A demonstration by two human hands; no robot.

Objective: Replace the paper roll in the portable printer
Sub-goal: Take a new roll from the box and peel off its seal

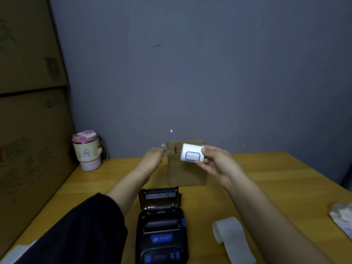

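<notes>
The black portable printer (162, 225) lies on the wooden table near me, its lid (159, 197) flipped open toward the far side and its paper bay showing no roll. My right hand (215, 164) holds a white label roll (191, 152) with a blue-framed label, raised in front of a small cardboard box (185, 172). My left hand (154, 157) hovers just left of the box, fingers loosely extended and holding nothing. A loose, partly unrolled white paper roll (231, 239) lies on the table right of the printer.
A pink and cream lidded cup (87, 150) stands at the table's far left corner. Large cardboard boxes (28, 111) rise along the left. A crumpled clear plastic wrapper (342, 220) lies at the right edge. A grey wall is behind.
</notes>
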